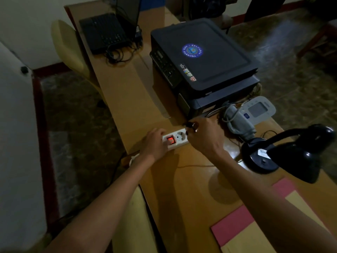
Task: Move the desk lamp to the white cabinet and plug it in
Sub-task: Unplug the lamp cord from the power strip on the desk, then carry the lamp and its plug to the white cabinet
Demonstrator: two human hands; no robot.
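A black desk lamp (pixel 291 152) stands unlit on the wooden desk (pixel 127 99) at the right, its shade bent toward me. A white power strip (pixel 179 138) with a glowing red switch lies at the desk's middle. My left hand (pixel 155 143) rests on the strip's near end, holding it down beside the switch. My right hand (pixel 204 136) pinches a black plug (pixel 190 124) at the strip's far end, just above the sockets. One socket beside the switch shows empty. The white cabinet is not in view.
A black printer (pixel 202 64) fills the desk just behind the strip. A blood pressure monitor with its grey cuff (pixel 255 110) lies right of my right hand. Pink and yellow folders (pixel 255 221) lie at the near right. A black device with tangled cables (pixel 107 33) sits far back.
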